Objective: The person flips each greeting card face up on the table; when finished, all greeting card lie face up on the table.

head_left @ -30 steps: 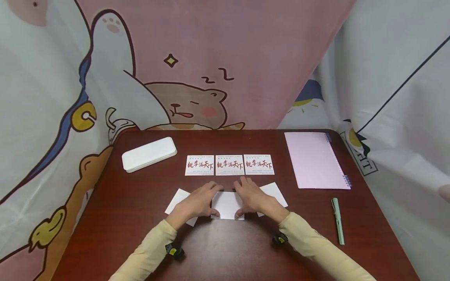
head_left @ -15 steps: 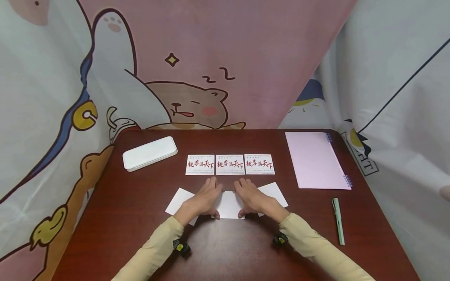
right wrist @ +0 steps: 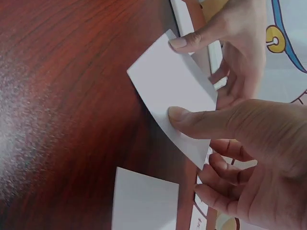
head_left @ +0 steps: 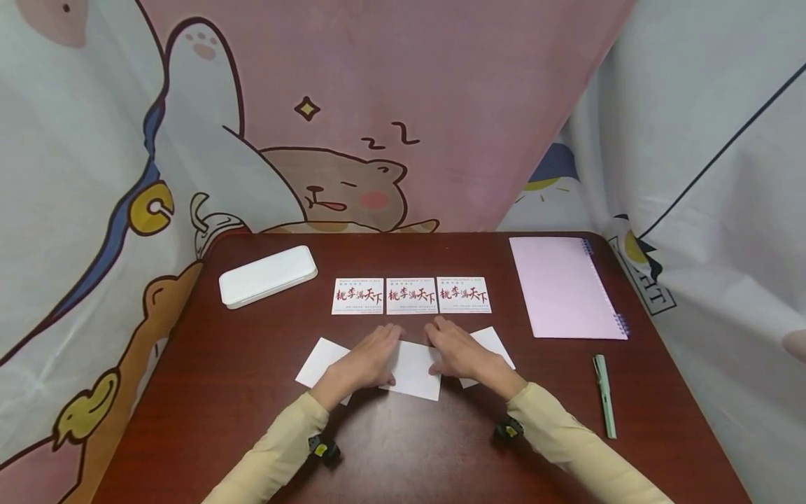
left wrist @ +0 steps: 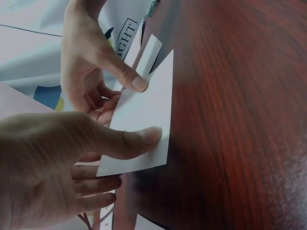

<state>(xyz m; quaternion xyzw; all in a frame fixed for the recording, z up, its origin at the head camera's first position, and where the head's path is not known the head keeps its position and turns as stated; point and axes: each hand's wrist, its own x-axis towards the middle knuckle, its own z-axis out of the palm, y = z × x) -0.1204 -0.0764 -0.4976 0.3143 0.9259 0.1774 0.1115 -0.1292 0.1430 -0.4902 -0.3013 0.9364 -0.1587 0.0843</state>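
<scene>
A blank white card is held by both hands at the middle of the table, its right side slanting toward the person. My left hand pinches its left part, thumb on top and fingers beneath. The right hand pinches the other side, its thumb on the white face. In both wrist views the card looks lifted off the wood and slightly bowed. One blank card lies partly under the left forearm, another blank card beside the right wrist.
Three cards with red lettering, left, middle and right, lie in a row beyond the hands. A white case is at the back left. A pink spiral notebook and a green pen lie on the right.
The card in the hands was square to the table edge and now slants, its right side nearer the person. The left hand moved slightly right, and the right thumb moved up along the card.
</scene>
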